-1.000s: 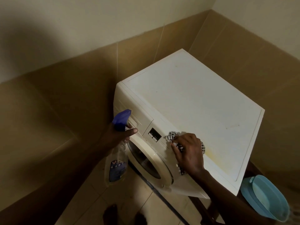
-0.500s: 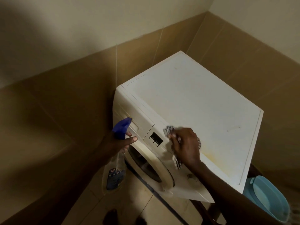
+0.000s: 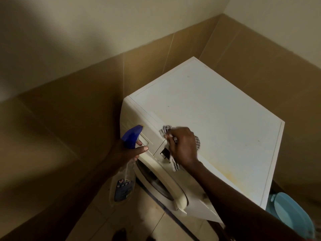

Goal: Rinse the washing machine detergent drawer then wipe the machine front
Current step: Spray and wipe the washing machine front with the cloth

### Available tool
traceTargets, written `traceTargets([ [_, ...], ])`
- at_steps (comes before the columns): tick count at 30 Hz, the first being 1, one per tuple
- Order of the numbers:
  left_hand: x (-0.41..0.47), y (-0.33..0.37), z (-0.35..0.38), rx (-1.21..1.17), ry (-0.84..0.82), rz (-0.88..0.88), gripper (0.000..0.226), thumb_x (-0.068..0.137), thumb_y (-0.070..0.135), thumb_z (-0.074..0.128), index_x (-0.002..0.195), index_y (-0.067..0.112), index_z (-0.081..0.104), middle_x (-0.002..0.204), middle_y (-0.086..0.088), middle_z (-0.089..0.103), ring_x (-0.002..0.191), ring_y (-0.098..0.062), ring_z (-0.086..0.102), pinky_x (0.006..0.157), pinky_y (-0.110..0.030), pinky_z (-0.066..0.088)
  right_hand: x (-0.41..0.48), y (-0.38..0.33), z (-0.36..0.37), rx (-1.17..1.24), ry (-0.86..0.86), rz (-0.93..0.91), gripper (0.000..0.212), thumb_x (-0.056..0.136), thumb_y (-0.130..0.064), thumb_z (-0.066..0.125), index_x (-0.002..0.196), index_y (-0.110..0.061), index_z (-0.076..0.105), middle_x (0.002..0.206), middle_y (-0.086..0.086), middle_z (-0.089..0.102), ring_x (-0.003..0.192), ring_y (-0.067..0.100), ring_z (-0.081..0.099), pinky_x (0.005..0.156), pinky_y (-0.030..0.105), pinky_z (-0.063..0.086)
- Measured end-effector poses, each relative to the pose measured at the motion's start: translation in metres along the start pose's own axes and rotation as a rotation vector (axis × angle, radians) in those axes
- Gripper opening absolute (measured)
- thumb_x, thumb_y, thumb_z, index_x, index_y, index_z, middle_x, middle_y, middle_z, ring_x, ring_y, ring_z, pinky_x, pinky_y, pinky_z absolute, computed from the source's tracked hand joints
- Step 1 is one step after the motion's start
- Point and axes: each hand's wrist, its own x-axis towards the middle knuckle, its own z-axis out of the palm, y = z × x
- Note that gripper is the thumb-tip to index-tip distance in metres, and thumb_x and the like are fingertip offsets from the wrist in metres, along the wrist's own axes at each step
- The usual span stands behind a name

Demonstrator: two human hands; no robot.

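Cloth [image 3: 165,129] on machine front [image 3: 152,135], bucket [image 3: 293,214] right

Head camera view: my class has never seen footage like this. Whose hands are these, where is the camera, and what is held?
No robot here: a person wears one camera on the head, looking down at their own hands. The left hand grips a spray bottle with a blue trigger. The right hand holds a checked cloth against the front panel of a white washing machine, above its round door. A pale blue tub sits beside the machine, lower right.
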Motion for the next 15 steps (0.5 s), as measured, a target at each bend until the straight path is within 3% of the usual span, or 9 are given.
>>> traceTargets([
  [4, 0.002, -0.002, -0.003, -0.013, -0.01, -0.006, 0.036, 0.081, 0.018, 0.078, 0.109, 0.006, 0.059, 0.072, -0.014, 0.062, 0.063, -0.021, 0.06, 0.055, -0.023, 0.054, 0.028, -0.02, 0.019, 0.026, 0.056, 0.052, 0.017, 0.089, -0.025, 0.064, 0.078, -0.016, 0.073, 0.074, 0.0, 0.069, 0.075, 0.018, 0.058, 0.07, 0.035, 0.046],
  [10, 0.01, -0.002, -0.015, -0.012, 0.021, -0.002, 0.038, 0.08, 0.022, 0.08, 0.11, 0.011, 0.06, 0.073, -0.009, 0.065, 0.064, -0.015, 0.065, 0.059, -0.026, 0.056, -0.013, -0.015, 0.01, -0.031, -0.007, -0.096, 0.007, 0.086, -0.019, 0.068, 0.081, -0.014, 0.069, 0.08, 0.001, 0.067, 0.081, 0.021, 0.057, 0.071, 0.032, 0.039],
  [15, 0.022, -0.001, -0.024, -0.001, 0.029, 0.004, 0.049, 0.073, 0.033, 0.085, 0.109, 0.013, 0.06, 0.065, -0.004, 0.066, 0.062, -0.017, 0.065, 0.058, -0.026, 0.053, 0.052, -0.027, 0.027, 0.066, 0.044, 0.056, 0.014, 0.087, -0.024, 0.065, 0.081, -0.016, 0.075, 0.078, 0.001, 0.072, 0.079, 0.02, 0.063, 0.074, 0.035, 0.049],
])
